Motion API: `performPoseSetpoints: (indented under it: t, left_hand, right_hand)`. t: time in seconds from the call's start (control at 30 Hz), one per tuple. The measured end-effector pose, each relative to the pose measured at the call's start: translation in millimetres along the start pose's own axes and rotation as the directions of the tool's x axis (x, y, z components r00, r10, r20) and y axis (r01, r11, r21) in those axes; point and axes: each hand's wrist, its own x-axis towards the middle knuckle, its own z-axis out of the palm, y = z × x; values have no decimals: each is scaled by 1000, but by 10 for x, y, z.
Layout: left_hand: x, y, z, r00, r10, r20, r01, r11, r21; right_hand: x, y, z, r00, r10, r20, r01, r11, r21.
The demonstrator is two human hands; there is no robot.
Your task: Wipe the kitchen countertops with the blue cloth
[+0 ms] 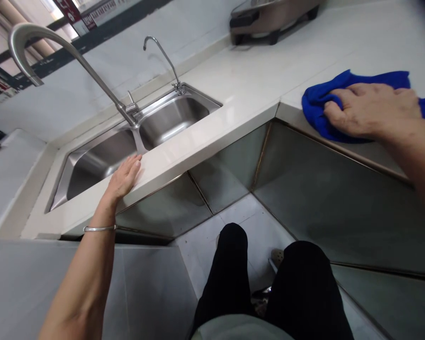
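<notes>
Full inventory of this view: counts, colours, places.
Counter: 1, white, across the middle
Cloth: 1, blue, on counter, right
Sink: 1, silver, two bowls, left
Big tap: 1, silver, behind sink
Small tap: 1, silver, behind sink
Appliance: 1, brown, on counter, top
Panels: several, grey-green, under counter
Wall: 1, white, behind sink
Bars: several, dark, top left
Printed items: several, red-white, top left
Floor: 1, white tile, below panels
Shoe: 1 clear, tan, on floor
Bracelet: 1, silver, lower left
Trousers: 1 pair, black, bottom
Shirt: 1, pale green, bottom
Left hand: 1, bare, on counter before sink
Right hand: 1, bare, on cloth
</notes>
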Motion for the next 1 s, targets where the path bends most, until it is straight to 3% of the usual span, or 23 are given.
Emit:
performPoseSetpoints:
  t: [0.23, 0.53, 0.7, 0.8, 0.87, 0.93, 1.0]
  left_hand:
    - [-112, 192, 108, 998, -53, 43, 46, 986, 162]
    - [-335, 463, 300, 992, -67, -103, 89, 970, 226]
    - [-558, 667, 422, 970, -35, -239, 67, 989, 128]
    - [-789, 846, 507, 957, -26, -289, -17, 989, -147]
    - [-939, 954, 586, 980, -56, -193, -53, 853, -519]
    - [-1059, 1033, 688, 1000, -23, 7, 18, 555, -832]
    - [-1147, 1082, 797, 987, 42, 153, 138, 252, -958]
  right_hand:
    - [63, 38, -10, 999, -27, 34, 27, 1000, -9]
    - [91, 58, 85, 999, -7, -43, 7, 1000, 3]
    - [12, 27, 26, 999, -41, -33, 42, 999, 35]
    - [33, 37, 41, 999, -38, -36, 39, 999, 29]
    - [87, 65, 91, 999, -33, -35, 33, 999, 15]
    - [154, 99, 153, 999, -25, -36, 25, 1000, 2]
    - [210, 130, 205, 999, -26, -47, 26, 1000, -4]
